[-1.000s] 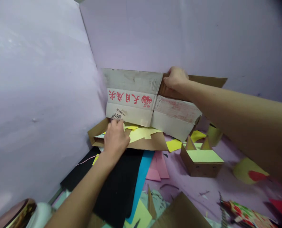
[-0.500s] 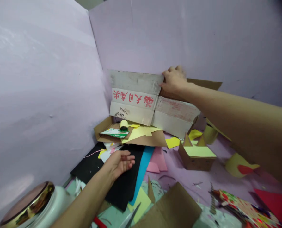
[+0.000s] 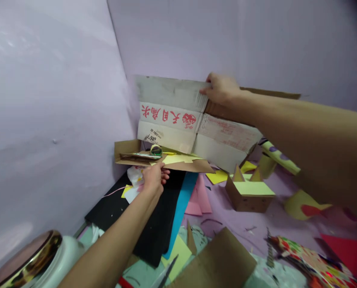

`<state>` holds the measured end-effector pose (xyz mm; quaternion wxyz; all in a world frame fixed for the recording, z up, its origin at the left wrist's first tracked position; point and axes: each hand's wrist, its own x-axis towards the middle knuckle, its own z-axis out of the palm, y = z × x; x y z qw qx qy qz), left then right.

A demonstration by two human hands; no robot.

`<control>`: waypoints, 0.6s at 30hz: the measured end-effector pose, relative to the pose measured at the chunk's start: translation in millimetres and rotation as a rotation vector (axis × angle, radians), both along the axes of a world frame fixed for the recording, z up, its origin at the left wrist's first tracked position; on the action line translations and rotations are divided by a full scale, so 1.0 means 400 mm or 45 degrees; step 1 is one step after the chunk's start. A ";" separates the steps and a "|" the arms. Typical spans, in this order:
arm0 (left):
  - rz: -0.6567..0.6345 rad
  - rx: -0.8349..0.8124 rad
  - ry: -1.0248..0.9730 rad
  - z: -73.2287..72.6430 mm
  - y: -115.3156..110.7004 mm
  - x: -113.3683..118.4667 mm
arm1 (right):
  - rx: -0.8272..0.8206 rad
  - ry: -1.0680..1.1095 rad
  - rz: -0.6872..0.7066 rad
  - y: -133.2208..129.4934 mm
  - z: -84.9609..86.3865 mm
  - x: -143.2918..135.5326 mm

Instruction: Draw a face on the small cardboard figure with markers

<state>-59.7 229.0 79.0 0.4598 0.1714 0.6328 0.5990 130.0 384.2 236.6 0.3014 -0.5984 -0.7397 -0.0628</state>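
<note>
The left hand (image 3: 156, 178) is pinching the front edge of a brown cardboard sheet (image 3: 201, 165), thumb on top and the other fingers curled below. The right hand (image 3: 222, 89) grips the top edge of a flattened white carton (image 3: 166, 130), thumb on its printed face, holding it upright near the wall (image 3: 181, 40); whether the carton touches the wall, I cannot tell.

The step in hand looks like steadying the carton while handling the sheet under it. Moving the sheet would call for a level, slow pull, as loose yellow paper (image 3: 178, 159) and a small roll (image 3: 156, 150) lie on it and could slide off; the carton would need a firm hold meanwhile.

Below the left hand lie a black folder (image 3: 154, 216) and, along its right side, a blue sheet (image 3: 176, 214), with pink paper (image 3: 200, 196) just beside. Further right, a small box (image 3: 250, 202) with two pointed ears stands on the worktop (image 3: 223, 210). Nearest the camera are scissors (image 3: 168, 271) and a brown cardboard piece (image 3: 220, 260).
</note>
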 end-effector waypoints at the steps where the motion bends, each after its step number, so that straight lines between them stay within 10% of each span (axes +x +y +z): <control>1: 0.044 0.030 0.031 0.015 0.004 0.007 | 0.018 -0.014 -0.004 0.005 0.000 -0.002; 11: 0.240 0.529 0.117 0.211 -0.093 0.017 | 0.159 -0.093 -0.022 -0.005 0.006 -0.022; 18: 0.297 0.710 0.200 0.282 -0.207 -0.023 | 0.108 -0.071 0.030 0.017 -0.002 -0.038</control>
